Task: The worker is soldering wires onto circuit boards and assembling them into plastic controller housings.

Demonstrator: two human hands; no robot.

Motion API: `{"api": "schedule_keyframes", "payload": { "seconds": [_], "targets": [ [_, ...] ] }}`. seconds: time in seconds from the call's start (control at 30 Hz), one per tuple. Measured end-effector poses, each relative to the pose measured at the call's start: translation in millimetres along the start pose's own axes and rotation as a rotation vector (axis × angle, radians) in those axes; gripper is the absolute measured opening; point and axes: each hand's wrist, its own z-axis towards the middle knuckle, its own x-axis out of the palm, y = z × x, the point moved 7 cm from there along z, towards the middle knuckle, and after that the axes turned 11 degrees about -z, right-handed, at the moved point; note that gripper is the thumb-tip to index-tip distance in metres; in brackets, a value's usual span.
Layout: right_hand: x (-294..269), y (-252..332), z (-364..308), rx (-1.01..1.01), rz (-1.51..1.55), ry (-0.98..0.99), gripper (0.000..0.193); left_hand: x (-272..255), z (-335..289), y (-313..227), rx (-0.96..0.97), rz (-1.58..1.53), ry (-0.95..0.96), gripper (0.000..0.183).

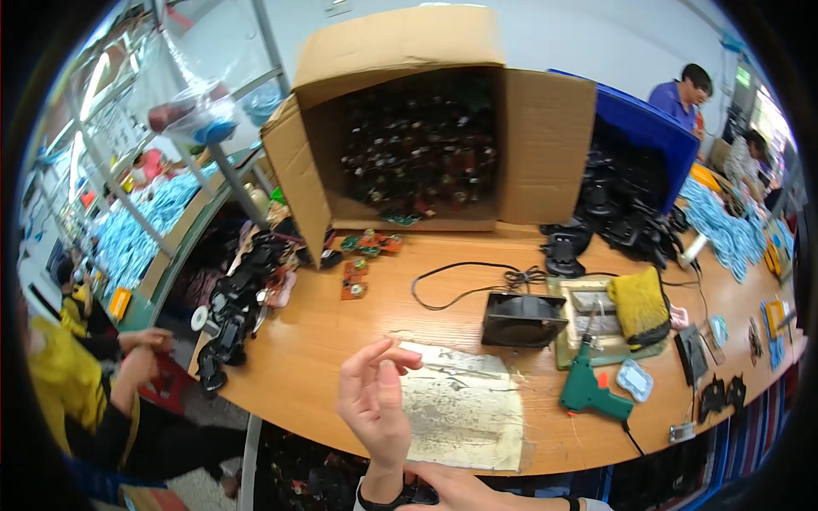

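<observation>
My left hand [375, 400] is raised above the near edge of the wooden table, palm turned inward. Its fingers curve loosely, thumb apart from them, and nothing is in it. Around my left wrist is a black wristwatch [419, 494]. My right hand [452, 487] reaches across at the lower edge, fingers closed about the watch; part of them is cut off by the frame. Beyond my left hand lies a worn, stained pale sheet [464, 417]. A green glue gun [592, 387] rests to the right of the sheet, close to a small light-blue piece [634, 380].
An open cardboard box [545, 145] holds many circuit boards; a few boards [354, 279] lie before it. Black parts [243, 289] line the left edge. A black fan [523, 320], yellow cloth [639, 308] and blue bin [643, 115] stand right. Someone in yellow [64, 375] sits left.
</observation>
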Motion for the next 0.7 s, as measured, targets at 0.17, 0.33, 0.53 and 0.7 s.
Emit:
{"api": "schedule_keyframes", "payload": {
  "seconds": [0.17,0.33,0.53,0.7],
  "targets": [
    [15,-24,-1,-0.006,-0.101,-0.008,0.046,-6,3,-3,0.032,0.143,-0.085,0.023],
    [22,-35,-8,0.088,-0.026,0.109,0.041,-23,8,-7,0.072,0.218,-0.198,0.024],
    [22,-29,-11,0.052,-0.080,0.195,0.038,-47,2,-25,0.125,0.213,-0.314,0.025],
    [37,-33,-9,0.127,-0.136,0.219,0.035,-63,8,-6,0.051,0.202,-0.315,0.025]
  ]
}}
